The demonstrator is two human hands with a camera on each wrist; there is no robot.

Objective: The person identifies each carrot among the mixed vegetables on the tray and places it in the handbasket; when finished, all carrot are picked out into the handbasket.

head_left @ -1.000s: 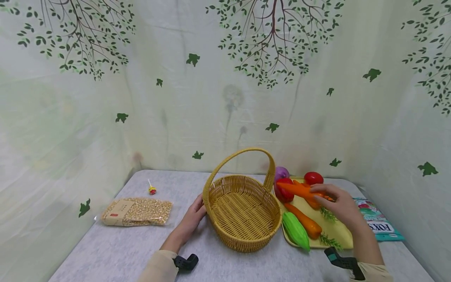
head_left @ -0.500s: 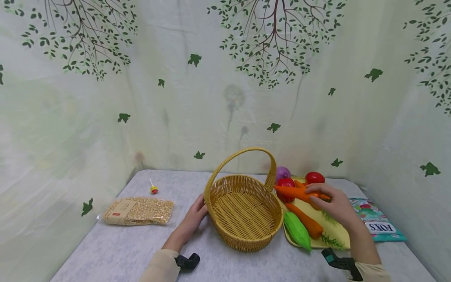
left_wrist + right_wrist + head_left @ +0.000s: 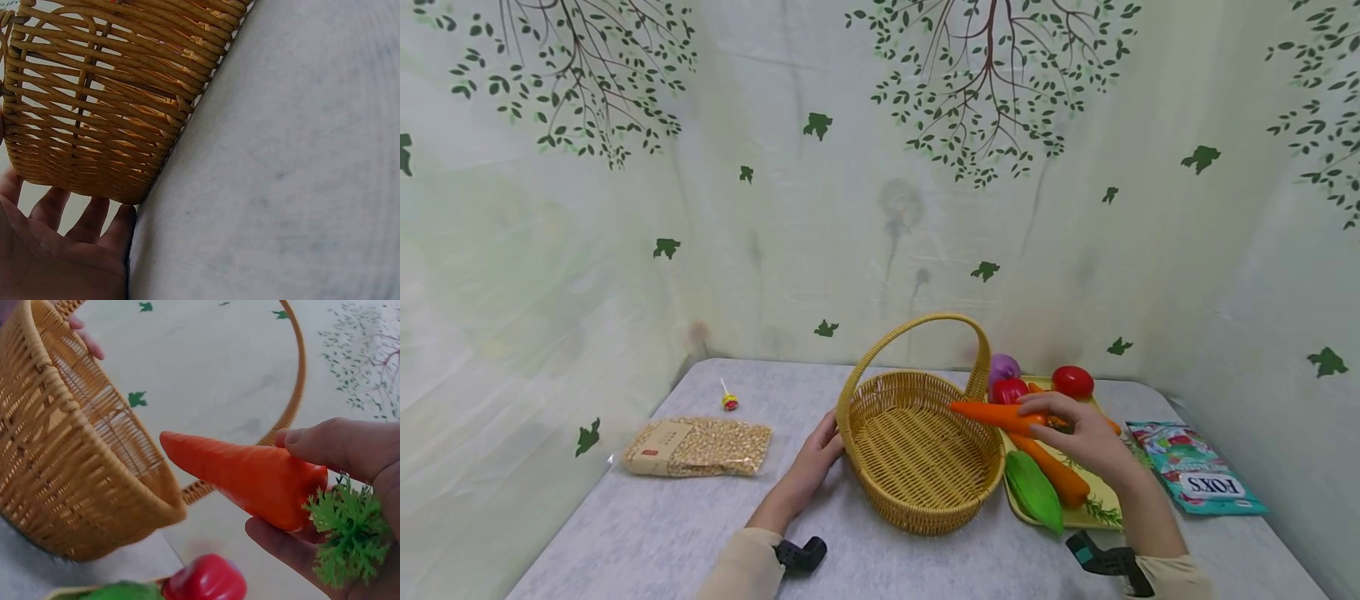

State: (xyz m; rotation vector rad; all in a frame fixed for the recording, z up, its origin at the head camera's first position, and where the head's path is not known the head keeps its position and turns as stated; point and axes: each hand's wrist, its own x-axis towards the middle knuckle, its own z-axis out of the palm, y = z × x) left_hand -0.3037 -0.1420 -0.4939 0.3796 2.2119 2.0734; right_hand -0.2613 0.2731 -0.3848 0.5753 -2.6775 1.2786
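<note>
Carrot [image 3: 988, 414]: hovering above the right rim of the wicker basket [image 3: 919, 511], its tip pointing over the opening; the right hand [image 3: 1078, 432] is clamping its grip on the thick end. Basket: standing on the tabletop [image 3: 647, 542]; the left hand [image 3: 811, 465] is touching its side, grip spreading apart. Vegetable tray [image 3: 1102, 484]: lying right of the basket.

In the head view the right hand [image 3: 1086, 437] hides the leafy top [image 3: 350, 531] of the carrot [image 3: 988, 414], part of the yellow tray [image 3: 1097, 483] and some orange pieces [image 3: 1036, 387]. The purple vegetable [image 3: 1004, 367], partly covered, is of unclear kind. Fine print on the corn kernel bag's label [image 3: 658, 447] is too small to read. The left wrist view crops the basket [image 3: 94, 119]; the right wrist view cuts off its handle [image 3: 300, 362] and the green vegetable [image 3: 125, 591].
</note>
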